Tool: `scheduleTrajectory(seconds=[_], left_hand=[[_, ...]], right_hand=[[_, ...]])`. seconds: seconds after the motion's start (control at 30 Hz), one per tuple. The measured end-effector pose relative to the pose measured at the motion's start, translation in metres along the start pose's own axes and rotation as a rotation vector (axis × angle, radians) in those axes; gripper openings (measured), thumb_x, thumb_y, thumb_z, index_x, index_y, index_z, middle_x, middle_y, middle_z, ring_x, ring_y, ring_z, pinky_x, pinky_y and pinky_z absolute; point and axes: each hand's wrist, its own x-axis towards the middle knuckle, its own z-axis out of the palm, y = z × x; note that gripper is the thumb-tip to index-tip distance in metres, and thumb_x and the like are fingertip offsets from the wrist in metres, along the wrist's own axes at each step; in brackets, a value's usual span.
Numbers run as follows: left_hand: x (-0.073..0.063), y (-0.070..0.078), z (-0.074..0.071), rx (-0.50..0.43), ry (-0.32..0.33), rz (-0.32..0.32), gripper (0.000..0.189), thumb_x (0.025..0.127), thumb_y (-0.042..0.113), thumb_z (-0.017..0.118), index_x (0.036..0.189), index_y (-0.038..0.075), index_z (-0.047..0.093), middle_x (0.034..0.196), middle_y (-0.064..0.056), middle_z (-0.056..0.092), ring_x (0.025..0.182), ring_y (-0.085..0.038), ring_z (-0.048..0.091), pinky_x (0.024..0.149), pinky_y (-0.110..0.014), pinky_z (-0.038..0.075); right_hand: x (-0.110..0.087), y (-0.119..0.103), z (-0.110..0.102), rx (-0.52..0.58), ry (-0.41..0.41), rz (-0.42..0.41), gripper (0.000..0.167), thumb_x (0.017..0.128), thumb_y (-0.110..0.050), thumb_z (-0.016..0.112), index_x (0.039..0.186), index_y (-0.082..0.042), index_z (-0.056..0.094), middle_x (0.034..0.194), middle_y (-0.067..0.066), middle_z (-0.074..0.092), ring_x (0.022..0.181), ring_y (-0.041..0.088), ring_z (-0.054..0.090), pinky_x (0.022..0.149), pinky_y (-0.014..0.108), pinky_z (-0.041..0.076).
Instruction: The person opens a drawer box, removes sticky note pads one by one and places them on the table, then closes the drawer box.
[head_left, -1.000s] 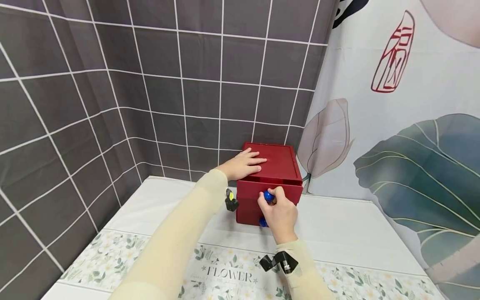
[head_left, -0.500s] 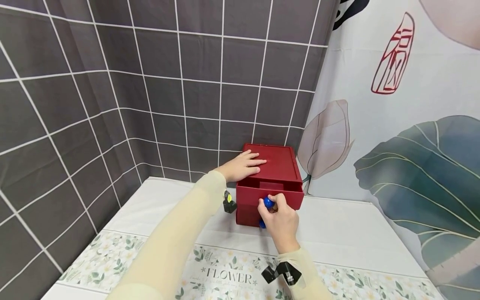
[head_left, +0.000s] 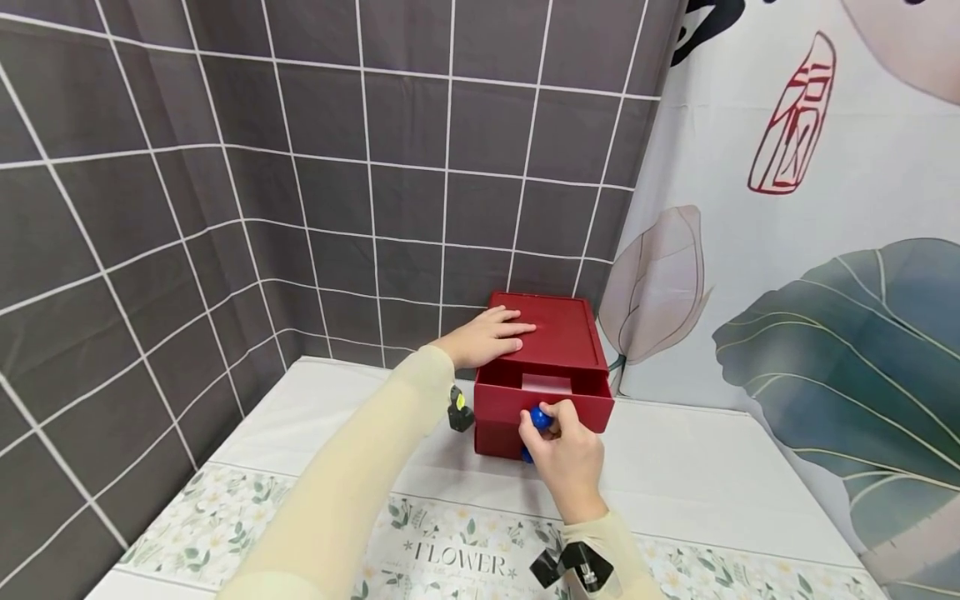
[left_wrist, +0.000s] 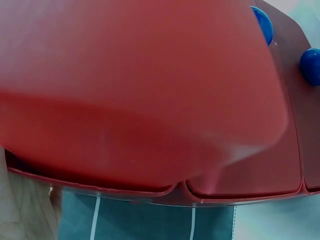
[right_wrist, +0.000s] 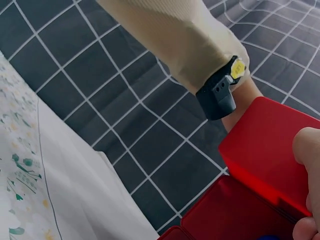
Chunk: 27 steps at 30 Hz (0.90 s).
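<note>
A red drawer box with blue knobs stands against the back wall. My left hand rests on the left side of its top with fingers spread and straight. My right hand pinches the blue knob of the upper drawer, which is partly pulled out. A pale patch shows inside that drawer. Below, a second blue knob is mostly hidden behind the right hand. In the left wrist view the red drawer side fills most of the frame, with a blue knob at the right.
White cloth with a floral band and the word FLOWER covers the table. Behind rises a dark grid-patterned curtain, and a white curtain with painted leaves hangs at the right. Each wrist carries a small black camera.
The right hand has drawn the upper drawer outward, toward me, from nearly closed to partly open, exposing its inside. The left hand stays in place on the top.
</note>
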Motion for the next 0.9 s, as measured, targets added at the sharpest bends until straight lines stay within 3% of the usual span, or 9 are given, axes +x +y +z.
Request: scheduleTrajectory(seconds=[0.9], left_hand=[[0.000,-0.004,0.002,-0.007,0.013,0.011,0.051,0.103,0.040,0.047,0.153,0.031,0.046,0.164,-0.003,0.030,0.153,-0.024,0.017,0.122,-0.052,0.021]], right_hand=[[-0.008,-0.010,-0.014,0.055,-0.011,-0.008,0.033,0.070,-0.012,0.088,0.089,-0.006,0.062,0.068,0.001,0.069,0.050,0.006,0.059,0.050,0.024,0.054]])
